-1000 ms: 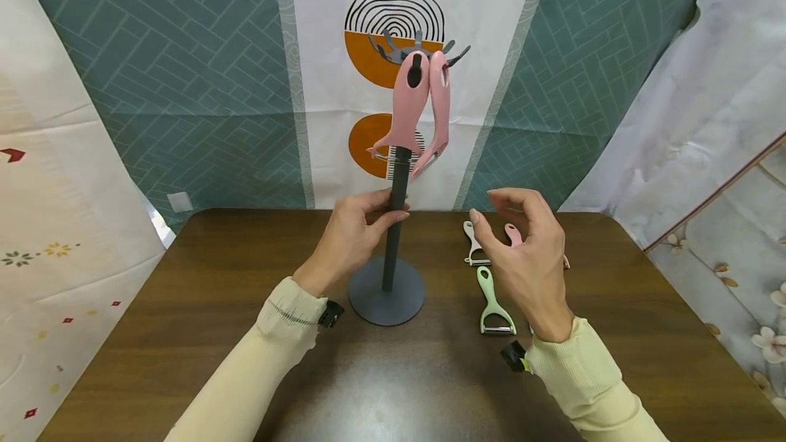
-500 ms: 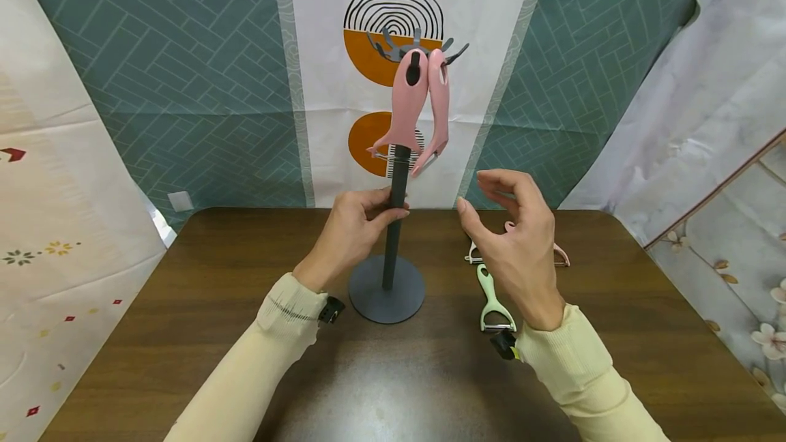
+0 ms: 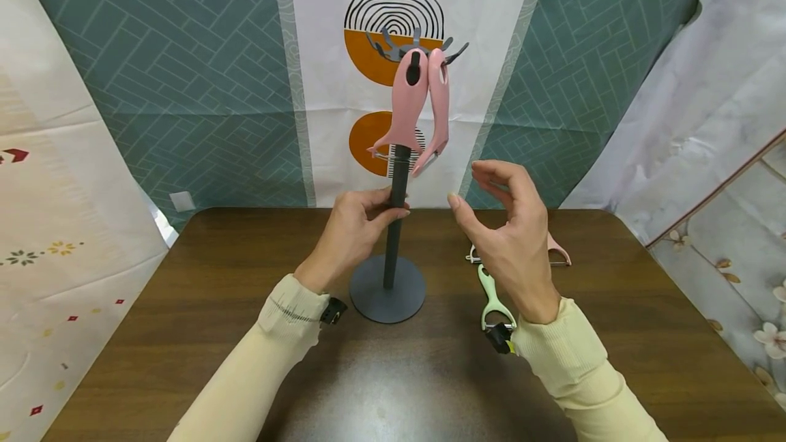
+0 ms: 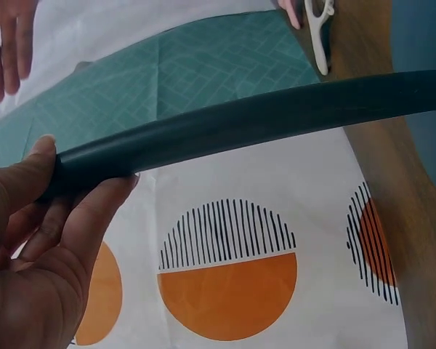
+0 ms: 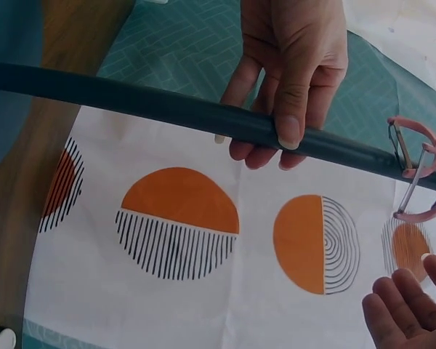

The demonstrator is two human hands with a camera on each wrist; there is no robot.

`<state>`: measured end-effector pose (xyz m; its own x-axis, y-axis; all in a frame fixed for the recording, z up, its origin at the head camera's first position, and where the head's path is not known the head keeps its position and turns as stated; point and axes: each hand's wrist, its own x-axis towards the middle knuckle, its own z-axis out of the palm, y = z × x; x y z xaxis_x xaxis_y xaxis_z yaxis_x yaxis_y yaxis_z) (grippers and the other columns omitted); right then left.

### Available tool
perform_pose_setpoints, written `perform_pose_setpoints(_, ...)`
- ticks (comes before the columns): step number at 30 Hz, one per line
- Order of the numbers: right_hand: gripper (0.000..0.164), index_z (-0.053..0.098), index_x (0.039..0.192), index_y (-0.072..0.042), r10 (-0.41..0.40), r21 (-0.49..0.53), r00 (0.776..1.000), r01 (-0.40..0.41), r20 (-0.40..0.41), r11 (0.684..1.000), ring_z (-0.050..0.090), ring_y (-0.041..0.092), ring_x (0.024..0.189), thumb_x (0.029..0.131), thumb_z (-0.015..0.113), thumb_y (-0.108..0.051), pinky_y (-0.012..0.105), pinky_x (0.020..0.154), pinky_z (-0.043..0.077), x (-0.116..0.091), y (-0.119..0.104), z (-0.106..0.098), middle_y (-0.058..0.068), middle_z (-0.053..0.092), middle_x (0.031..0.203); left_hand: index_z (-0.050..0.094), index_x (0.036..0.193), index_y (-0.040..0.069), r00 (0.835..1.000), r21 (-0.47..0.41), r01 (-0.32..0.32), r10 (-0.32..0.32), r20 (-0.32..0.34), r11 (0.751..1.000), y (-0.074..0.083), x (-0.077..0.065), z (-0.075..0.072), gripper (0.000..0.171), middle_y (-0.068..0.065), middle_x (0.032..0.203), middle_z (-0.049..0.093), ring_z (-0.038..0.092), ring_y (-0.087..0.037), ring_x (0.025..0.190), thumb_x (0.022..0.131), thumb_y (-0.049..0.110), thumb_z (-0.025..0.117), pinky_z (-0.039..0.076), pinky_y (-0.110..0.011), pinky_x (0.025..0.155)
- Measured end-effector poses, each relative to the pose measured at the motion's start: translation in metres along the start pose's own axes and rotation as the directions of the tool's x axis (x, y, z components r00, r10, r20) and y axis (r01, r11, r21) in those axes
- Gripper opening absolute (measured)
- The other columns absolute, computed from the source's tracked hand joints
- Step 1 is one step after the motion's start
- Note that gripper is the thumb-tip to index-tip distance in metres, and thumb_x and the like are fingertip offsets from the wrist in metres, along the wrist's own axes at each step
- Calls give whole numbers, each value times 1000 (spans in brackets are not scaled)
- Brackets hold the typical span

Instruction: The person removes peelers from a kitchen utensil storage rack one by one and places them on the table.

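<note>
Pinching the pole [image 4: 225, 132] of a dark stand [image 3: 393, 244], a person's left grip [image 3: 348, 234] holds below two hanging pink peelers [image 3: 406, 111] while the right grip [image 3: 516, 244], grasping nothing, hovers with fingers curved.

The stand rises upright from the surface [image 3: 233, 278], about midway between left and right edges and nearer the far one; a green peeler [image 3: 492, 302] lies toward the right edge. The pole looks rigid and smooth, probably slick enough to want a firm pinch at mid-height, and loaded hooks [image 3: 396, 55] may leave it top-heavy over its round base [image 3: 368, 295]. The peelers appear light and hard; their handles [image 3: 439, 101], clear of the cutting ends [image 3: 424, 164], seem the safest hold.
</note>
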<state>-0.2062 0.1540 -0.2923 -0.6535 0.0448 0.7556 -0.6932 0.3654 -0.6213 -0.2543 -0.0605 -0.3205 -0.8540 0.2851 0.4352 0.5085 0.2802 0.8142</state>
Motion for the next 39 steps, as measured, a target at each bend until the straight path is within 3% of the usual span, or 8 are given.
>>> perform_pose_setpoints(7,50,62,130,-4,-17,18,1000,17,2,1000,62,15,121,83,81,-2,31,109,50,3,-1,3,12,64,127,78,112,6,1000,-12,17,-17,0,1000,1,0,1,20,-11,106,79,75,-20,101,94,13,73,60,-32,93)
perform_pose_setpoints(18,53,60,133,-5,-28,46,1000,28,0,999,62,16,122,83,80,-3,33,110,50,7,-5,8,8,63,129,77,115,7,999,12,35,-35,0,999,3,0,1,22,-10,107,79,75,-20,101,94,14,73,60,-33,92)
perform_pose_setpoints(39,63,53,138,-3,-53,74,999,52,9,996,59,17,125,82,82,-2,33,110,49,15,-10,18,10,59,134,77,117,8,1000,58,4,-3,-15,998,4,-2,2,23,-6,104,80,72,-19,99,94,13,73,60,-35,91)
